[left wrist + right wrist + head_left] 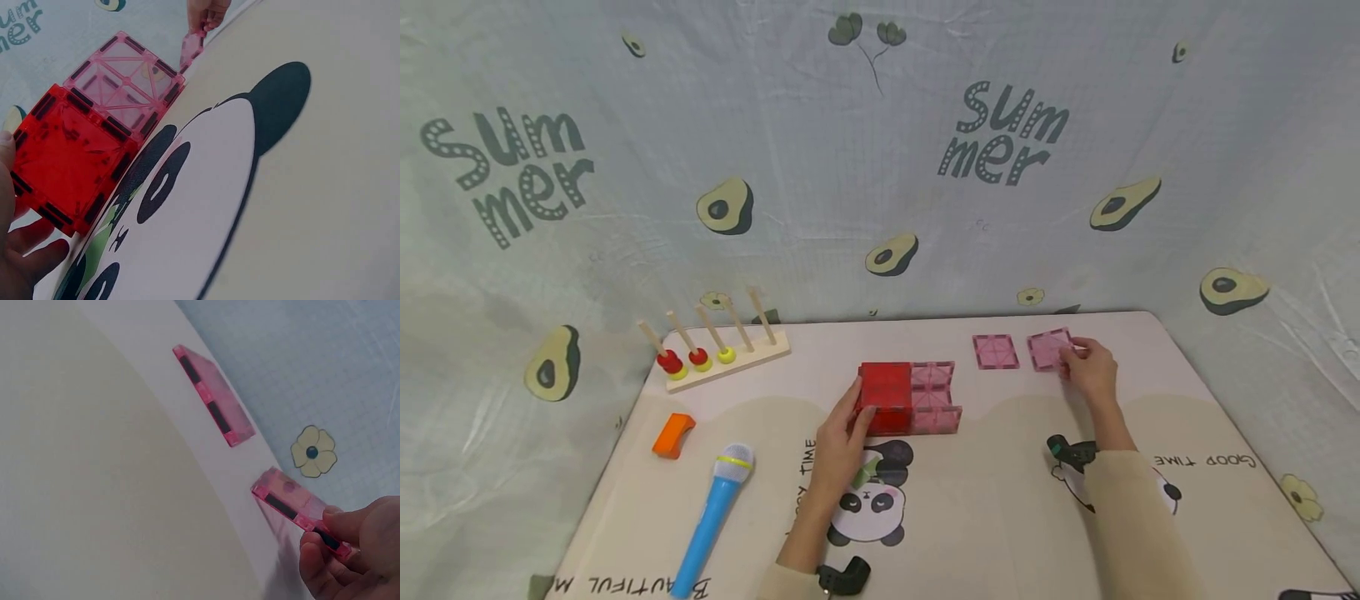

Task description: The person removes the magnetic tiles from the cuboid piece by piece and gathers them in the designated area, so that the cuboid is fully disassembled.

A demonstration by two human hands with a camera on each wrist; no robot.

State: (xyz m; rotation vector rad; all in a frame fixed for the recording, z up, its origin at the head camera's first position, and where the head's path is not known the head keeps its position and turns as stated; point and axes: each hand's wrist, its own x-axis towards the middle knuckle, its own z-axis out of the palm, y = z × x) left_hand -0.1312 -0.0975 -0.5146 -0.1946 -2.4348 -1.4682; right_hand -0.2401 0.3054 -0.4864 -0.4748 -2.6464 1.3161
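A box of translucent red magnetic tiles (886, 385) stands mid-table, joined on its right side to a structure of pink magnetic tiles (933, 395). My left hand (838, 442) holds the red box from its left side; in the left wrist view the fingers (39, 253) show at its near lower edge. Toward the back right, my right hand (1092, 371) pinches a single pink magnetic tile (1047, 348) by its right edge. In the right wrist view this tile (290, 499) is tilted, its far end raised off the table. Another pink tile (996, 352) lies flat to its left.
At the back left stands a wooden peg board (730, 364) with red and yellow beads. An orange arch block (673, 436) and a blue toy microphone (713, 517) lie left of my left arm. A patterned curtain (820, 167) hangs behind the table's back edge.
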